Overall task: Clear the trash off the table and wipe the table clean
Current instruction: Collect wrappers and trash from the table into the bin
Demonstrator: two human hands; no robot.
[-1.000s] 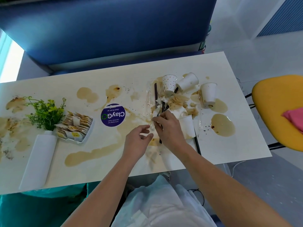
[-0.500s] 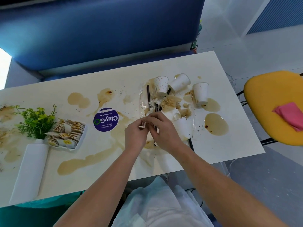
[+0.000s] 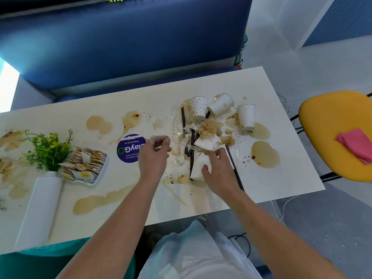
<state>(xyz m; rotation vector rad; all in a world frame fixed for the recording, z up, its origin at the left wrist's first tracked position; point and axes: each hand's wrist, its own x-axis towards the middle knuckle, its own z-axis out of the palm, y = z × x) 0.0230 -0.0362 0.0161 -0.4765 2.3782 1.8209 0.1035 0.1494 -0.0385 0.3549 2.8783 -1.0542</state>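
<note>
While trash (image 3: 207, 127) is lying right of centre on the worktop (image 3: 221, 85), the left hand (image 3: 154, 158) is pinching a wrapper (image 3: 159, 137), the right hand (image 3: 219, 174) gripping a cup (image 3: 198, 168); gathering seems underway, binning both next.

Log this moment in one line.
phase: gathering trash | left grip: pinches clear wrapper | right grip: holds tipped paper cup | spills: unwiped | pink cloth: on yellow chair
</note>
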